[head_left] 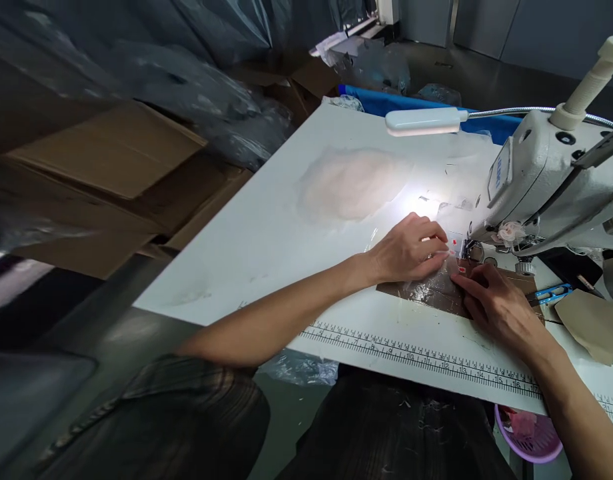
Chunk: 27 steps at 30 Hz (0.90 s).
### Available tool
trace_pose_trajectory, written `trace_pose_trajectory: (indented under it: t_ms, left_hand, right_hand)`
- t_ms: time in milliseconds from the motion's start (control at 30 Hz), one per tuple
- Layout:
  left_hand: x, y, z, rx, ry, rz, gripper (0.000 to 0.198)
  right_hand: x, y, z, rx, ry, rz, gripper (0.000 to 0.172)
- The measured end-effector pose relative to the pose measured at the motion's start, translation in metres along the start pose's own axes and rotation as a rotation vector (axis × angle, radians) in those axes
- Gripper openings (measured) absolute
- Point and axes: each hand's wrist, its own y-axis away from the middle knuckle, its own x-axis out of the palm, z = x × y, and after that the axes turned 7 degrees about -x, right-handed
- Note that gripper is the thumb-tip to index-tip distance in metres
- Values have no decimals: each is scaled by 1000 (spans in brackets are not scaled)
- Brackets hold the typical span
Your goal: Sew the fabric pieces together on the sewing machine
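Observation:
A clear, glossy plastic sheet (426, 288) with small red marks along its upper edge lies at the sewing machine's presser foot (467, 251). The curled fingers of my left hand (410, 248) pinch its upper left side. From the right, my right hand (501, 301) holds its near right edge, index finger reaching forward and thumb tucked below; the exact grip is partly hidden. Beneath the sheet and both hands is a flat brown piece (454, 305). The white sewing machine (541, 167) stands just beyond my right hand.
A lamp (426, 122) lights the white table (286, 220), which has a printed ruler (411, 355) along its near edge. Blue thread snips (552, 294) and a beige scrap (594, 325) lie right. Cardboard boxes (111, 150) stand left; a purple basket (534, 453) sits below.

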Motion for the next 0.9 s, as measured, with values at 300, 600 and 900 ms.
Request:
trace_pose_trajectory:
  t_ms: [300,600,900]
  left_hand:
    - [13,3,1,42,-22,64,27]
    - [13,0,2,108,-142,87,27]
    - [7,-2,-8,122,-252,178,35]
  right_hand:
    - [7,1,-2,9,2,-18,38]
    - [5,0,-2,-3,-12,-21,34]
    - [5,-1,2,-1,58,17,35]
